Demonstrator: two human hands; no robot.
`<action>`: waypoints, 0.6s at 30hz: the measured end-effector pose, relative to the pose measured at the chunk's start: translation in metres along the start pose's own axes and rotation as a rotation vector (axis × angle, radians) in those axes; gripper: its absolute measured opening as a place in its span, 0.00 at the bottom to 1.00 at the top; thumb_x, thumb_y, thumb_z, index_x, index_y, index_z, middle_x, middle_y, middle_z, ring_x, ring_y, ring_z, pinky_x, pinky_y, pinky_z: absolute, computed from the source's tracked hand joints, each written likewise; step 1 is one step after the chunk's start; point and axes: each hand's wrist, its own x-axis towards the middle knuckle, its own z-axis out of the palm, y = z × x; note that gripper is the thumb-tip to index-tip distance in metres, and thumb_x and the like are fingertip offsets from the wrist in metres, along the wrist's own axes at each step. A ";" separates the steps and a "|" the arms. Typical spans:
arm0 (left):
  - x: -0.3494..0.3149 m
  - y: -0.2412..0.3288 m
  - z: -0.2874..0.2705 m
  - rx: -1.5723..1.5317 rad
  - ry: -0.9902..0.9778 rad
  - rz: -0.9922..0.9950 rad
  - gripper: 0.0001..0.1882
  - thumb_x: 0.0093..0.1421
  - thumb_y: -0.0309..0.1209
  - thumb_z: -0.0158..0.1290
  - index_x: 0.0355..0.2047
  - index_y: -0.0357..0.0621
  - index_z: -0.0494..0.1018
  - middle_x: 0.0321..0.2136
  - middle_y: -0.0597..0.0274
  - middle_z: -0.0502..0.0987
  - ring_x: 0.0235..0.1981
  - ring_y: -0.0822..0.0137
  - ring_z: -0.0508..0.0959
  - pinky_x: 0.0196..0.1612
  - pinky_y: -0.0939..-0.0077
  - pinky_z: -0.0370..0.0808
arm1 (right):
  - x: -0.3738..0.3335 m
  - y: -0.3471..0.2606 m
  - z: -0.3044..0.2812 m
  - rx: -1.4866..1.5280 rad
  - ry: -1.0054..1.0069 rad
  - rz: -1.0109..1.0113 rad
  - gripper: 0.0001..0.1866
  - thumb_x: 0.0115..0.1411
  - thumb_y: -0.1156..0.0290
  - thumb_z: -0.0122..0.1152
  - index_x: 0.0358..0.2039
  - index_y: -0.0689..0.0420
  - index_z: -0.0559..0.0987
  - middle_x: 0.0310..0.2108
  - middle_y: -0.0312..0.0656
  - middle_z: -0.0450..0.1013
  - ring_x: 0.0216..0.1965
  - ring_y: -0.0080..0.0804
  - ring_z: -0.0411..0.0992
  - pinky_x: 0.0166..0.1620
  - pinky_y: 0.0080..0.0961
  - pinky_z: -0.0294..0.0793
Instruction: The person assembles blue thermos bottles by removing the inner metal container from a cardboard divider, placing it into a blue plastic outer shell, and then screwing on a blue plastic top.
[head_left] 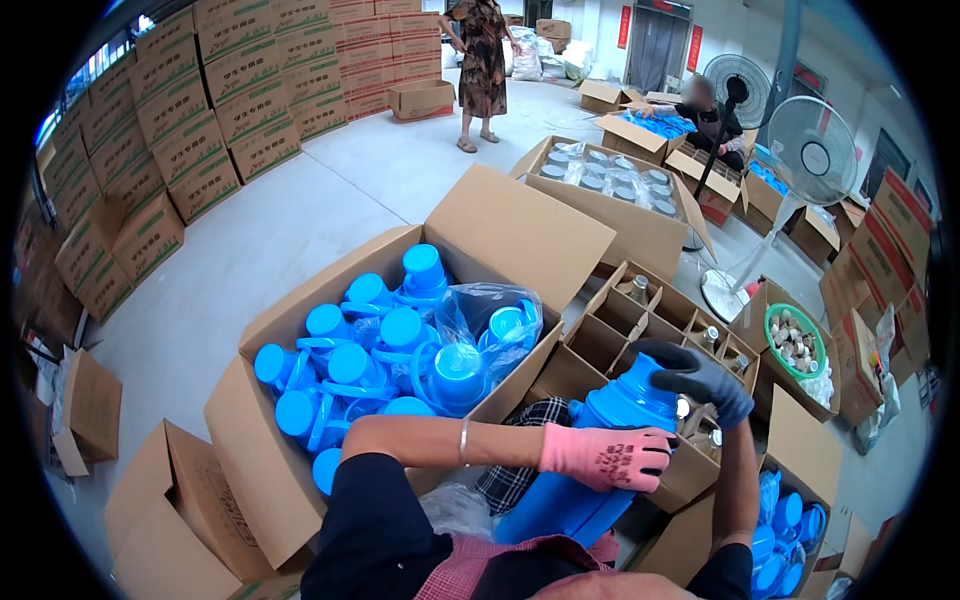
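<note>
A large blue plastic thermos jug lies tilted across my lap, its narrower neck pointing up and to the right. My left hand, in a pink glove with dark fingertips, crosses over the jug and is closed round its upper body. At the neck, my right hand in a dark grey glove curls its fingers over the rim. Its palm side is partly hidden, as is the jug's mouth. Just left stands an open carton filled with blue jugs with handles, one under a clear plastic bag.
A cardboard box with dividers holds several silvery-topped glass bottles. Beyond it is a green basket of small pale parts. Another carton of blue jugs sits lower right. A standing fan, stacked cartons and two people are farther off.
</note>
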 end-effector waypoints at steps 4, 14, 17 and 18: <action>0.013 0.010 -0.010 0.003 0.047 0.080 0.08 0.48 0.30 0.54 0.28 0.44 0.68 0.34 0.55 0.68 0.44 0.54 0.70 0.64 0.50 0.57 | -0.002 0.006 0.004 0.041 0.045 -0.236 0.28 0.56 0.60 0.64 0.55 0.59 0.72 0.54 0.43 0.69 0.55 0.34 0.68 0.56 0.30 0.67; 0.020 0.029 -0.009 0.125 -0.033 -0.026 0.06 0.51 0.32 0.51 0.28 0.44 0.69 0.34 0.56 0.70 0.45 0.54 0.71 0.61 0.52 0.60 | -0.014 -0.002 0.013 0.102 0.056 -0.226 0.22 0.58 0.58 0.60 0.50 0.54 0.75 0.49 0.43 0.73 0.47 0.33 0.72 0.52 0.32 0.69; 0.022 0.031 -0.011 0.188 -0.061 -0.052 0.06 0.52 0.33 0.51 0.27 0.45 0.69 0.35 0.56 0.70 0.44 0.55 0.70 0.60 0.54 0.60 | -0.007 0.007 0.023 -0.180 0.236 -0.099 0.22 0.59 0.57 0.59 0.50 0.56 0.75 0.45 0.44 0.74 0.45 0.32 0.72 0.51 0.31 0.69; 0.019 0.030 -0.007 0.176 -0.044 -0.067 0.06 0.52 0.33 0.51 0.27 0.44 0.69 0.35 0.56 0.70 0.44 0.55 0.70 0.60 0.54 0.60 | -0.008 0.006 0.022 -0.292 0.266 -0.062 0.23 0.59 0.56 0.58 0.51 0.56 0.75 0.41 0.44 0.75 0.43 0.31 0.72 0.50 0.31 0.70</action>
